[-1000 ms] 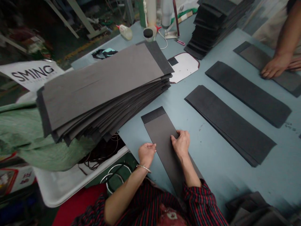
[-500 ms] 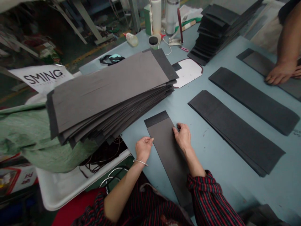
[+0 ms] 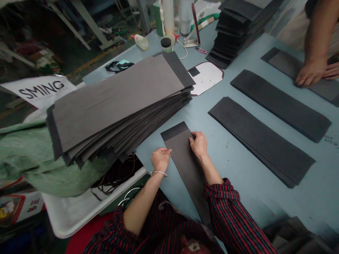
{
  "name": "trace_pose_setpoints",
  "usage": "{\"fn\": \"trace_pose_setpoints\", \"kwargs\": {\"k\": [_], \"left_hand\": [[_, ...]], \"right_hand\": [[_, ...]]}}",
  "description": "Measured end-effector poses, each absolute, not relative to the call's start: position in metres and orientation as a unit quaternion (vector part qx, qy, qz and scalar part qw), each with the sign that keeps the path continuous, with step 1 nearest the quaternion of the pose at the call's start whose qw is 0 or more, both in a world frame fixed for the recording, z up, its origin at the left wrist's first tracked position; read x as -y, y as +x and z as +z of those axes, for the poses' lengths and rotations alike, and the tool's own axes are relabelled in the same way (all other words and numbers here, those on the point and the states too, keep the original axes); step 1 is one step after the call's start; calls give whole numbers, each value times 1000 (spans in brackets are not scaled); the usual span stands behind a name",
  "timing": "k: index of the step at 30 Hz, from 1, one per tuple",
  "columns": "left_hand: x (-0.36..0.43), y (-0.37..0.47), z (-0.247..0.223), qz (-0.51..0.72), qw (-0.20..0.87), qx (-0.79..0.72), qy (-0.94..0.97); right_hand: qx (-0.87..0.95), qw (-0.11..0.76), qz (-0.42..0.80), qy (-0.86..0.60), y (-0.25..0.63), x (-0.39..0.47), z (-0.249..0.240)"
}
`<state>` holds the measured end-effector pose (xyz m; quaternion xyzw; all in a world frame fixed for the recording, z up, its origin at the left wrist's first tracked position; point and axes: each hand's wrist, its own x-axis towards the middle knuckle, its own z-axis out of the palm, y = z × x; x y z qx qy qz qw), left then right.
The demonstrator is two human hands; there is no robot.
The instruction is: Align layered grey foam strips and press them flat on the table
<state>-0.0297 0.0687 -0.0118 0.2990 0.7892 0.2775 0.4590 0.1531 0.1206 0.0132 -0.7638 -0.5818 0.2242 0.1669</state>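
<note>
A long dark grey panel (image 3: 182, 158) with a blacker band across its far end lies lengthwise on the blue-grey table in front of me. My left hand (image 3: 160, 160), a bangle at its wrist, is closed with thumb and fingertips pinched at the panel's left edge. On the opposite edge, close below the black band, my right hand (image 3: 199, 144) has its fingers bent and pressed together on the rim. The panel's near end runs under my right sleeve. To the right lie two folded dark strips, a nearer one (image 3: 259, 141) and a farther one (image 3: 280, 106).
A fanned stack of grey panels (image 3: 119, 102) sits left, overhanging the table edge above a white tub (image 3: 60, 218). Another stack (image 3: 238, 31) stands at the back. Bottles, a jar (image 3: 166, 44) and a white template (image 3: 206, 78) lie beyond. A co-worker's hand (image 3: 312, 72) presses another panel.
My right hand has slid a little farther up the panel's right edge, toward the black band. My left hand stays at the left edge. The whole view has shifted slightly.
</note>
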Motion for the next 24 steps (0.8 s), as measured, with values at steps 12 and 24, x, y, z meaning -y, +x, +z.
{"fn": "trace_pose_setpoints", "kwargs": {"k": [12,24], "left_hand": [[25,-1,5,250,594,-728,234],[-5,8,-6,249,536,-756,280]], "right_hand": [[527,136,250,-801,214,3,25],[477,130,195,-847,195,-13,17]]}}
